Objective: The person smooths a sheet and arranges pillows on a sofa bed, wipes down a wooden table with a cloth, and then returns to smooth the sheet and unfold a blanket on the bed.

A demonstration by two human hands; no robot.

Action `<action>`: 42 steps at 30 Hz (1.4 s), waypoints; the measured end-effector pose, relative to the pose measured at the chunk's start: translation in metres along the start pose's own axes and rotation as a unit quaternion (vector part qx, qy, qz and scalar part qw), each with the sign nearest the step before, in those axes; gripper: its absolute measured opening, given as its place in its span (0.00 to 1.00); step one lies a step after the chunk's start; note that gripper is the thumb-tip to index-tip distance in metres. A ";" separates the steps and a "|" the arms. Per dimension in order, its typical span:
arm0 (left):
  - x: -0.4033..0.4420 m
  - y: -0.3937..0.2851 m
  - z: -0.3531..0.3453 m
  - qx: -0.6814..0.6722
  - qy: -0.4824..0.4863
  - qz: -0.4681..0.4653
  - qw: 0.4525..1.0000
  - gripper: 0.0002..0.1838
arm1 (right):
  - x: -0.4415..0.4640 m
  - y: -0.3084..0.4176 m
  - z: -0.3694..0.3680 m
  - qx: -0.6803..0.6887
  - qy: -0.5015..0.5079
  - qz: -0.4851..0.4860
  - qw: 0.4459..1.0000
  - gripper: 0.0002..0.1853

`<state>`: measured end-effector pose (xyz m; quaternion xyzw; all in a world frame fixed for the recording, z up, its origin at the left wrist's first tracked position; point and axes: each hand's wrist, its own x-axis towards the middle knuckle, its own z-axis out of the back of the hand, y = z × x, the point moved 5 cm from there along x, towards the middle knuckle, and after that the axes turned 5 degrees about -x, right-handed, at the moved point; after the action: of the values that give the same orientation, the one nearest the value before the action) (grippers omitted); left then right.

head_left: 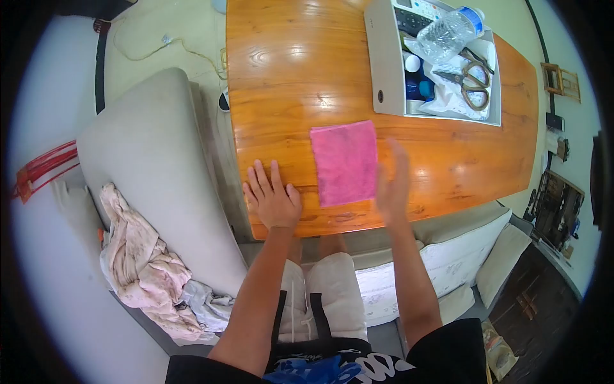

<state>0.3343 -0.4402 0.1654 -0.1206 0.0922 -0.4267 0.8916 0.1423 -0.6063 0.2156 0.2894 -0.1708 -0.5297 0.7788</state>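
A pink cloth (346, 164), folded into a rough rectangle, lies flat on the wooden table (288, 77) in front of me. To its left, my left hand (275, 200) rests palm down near the table's front left edge, fingers spread, holding nothing. My right hand (392, 185) is at the cloth's right edge, blurred by motion. Its fingers look stretched out with the thumb apart, and nothing shows in it. I cannot tell whether it touches the cloth.
A white box (389, 64) stands at the table's back right, holding a plastic bottle (449, 35), scissors (474, 83) and other items. A beige sofa seat (150, 141) with crumpled clothes (144, 256) is on the left. More sofa cushions (457, 233) lie along the front right.
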 end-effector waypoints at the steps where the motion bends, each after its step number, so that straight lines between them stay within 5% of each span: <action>1: 0.001 -0.001 0.000 -0.004 -0.003 -0.002 1.000 0.33 | -0.003 0.019 -0.012 -0.068 0.041 0.058 0.995 0.31; 5: 0.001 0.003 0.004 -0.056 0.002 -0.004 0.998 0.32 | -0.009 0.040 -0.079 -0.248 0.083 0.119 0.958 0.35; 9: 0.020 0.026 0.019 -0.196 0.037 0.003 0.980 0.33 | -0.062 0.035 -0.083 -0.235 0.141 0.110 0.955 0.37; 11: 0.048 0.023 0.023 -0.154 0.036 -0.038 0.987 0.33 | -0.087 0.024 -0.078 -0.215 0.162 0.139 0.953 0.38; 15: 0.082 0.014 0.011 -0.019 0.013 -0.081 0.996 0.32 | -0.022 0.036 -0.074 -0.243 0.136 0.148 0.949 0.38; 20: 0.086 0.014 0.006 -0.031 -0.006 -0.087 0.996 0.34 | 0.081 0.073 -0.106 -0.263 0.007 0.106 0.959 0.37; 29: 0.085 0.014 0.007 -0.016 0.010 -0.068 0.998 0.34 | -0.079 0.051 -0.100 -0.223 0.194 0.084 0.952 0.35; 35: 0.082 0.015 0.009 -0.014 0.026 -0.073 0.997 0.34 | 0.102 0.076 -0.109 -0.238 0.039 0.149 0.959 0.36; 38: 0.081 0.014 0.009 -0.021 0.023 -0.076 0.997 0.34 | 0.086 0.080 -0.114 -0.249 0.035 0.129 0.959 0.37; 42: 0.081 0.016 0.007 -0.022 0.028 -0.075 0.997 0.34 | -0.039 0.076 -0.108 -0.206 0.161 0.094 0.961 0.37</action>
<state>0.3979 -0.4930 0.1629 -0.1345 0.1167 -0.4931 0.8516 0.2446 -0.5208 0.1815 0.1862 0.0430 -0.4242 0.8852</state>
